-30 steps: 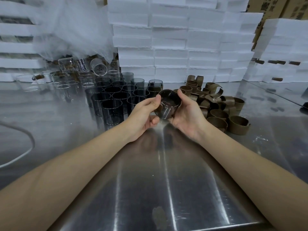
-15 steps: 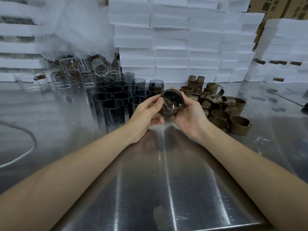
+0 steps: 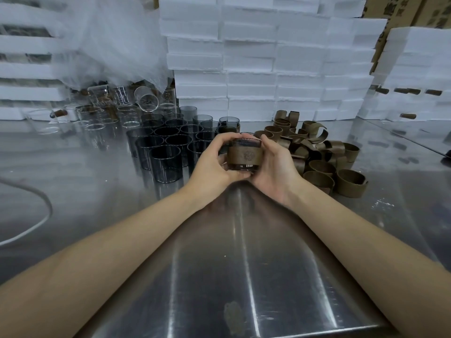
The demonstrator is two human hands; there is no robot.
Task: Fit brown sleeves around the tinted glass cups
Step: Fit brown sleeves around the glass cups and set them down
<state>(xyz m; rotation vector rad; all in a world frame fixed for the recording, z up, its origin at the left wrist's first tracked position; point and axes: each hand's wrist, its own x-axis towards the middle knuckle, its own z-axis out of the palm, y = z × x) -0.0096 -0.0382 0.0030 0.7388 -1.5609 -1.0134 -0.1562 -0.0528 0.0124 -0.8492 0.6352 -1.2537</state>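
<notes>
From my head camera I look down along both bare forearms to where my hands meet over the steel bench (image 3: 244, 276). Between them I hold one tinted glass cup (image 3: 244, 142), seen from the side and lifted off the bench. A brown sleeve (image 3: 245, 155) is wrapped around its middle, with a faint round mark facing me and a strip of dark glass showing above and below the band.

My left hand (image 3: 214, 162) is curled round the cup's left side, fingers over the top edge and thumb under the base. My right hand (image 3: 274, 167) grips the right side, fingers bent round the far wall and the thumb lying along the sleeve. Both hands are closed on the same cup, and their heels almost touch beneath it.

Just left of my hands stands a tight cluster of bare dark cups (image 3: 168, 145), upright with mouths open. Behind those, farther left, are clear glasses (image 3: 109, 113), some standing and one tipped on its side, under a heap of thin white plastic wrap (image 3: 109, 40). To my right lies a loose pile of brown sleeves (image 3: 317, 152), some curled into rings and some sprung open.

White foam blocks (image 3: 268, 57) are stacked along the back of the bench, with cardboard boxes (image 3: 402, 8) behind them at the top right. A pale cable (image 3: 41, 220) loops across the bench at the far left.
</notes>
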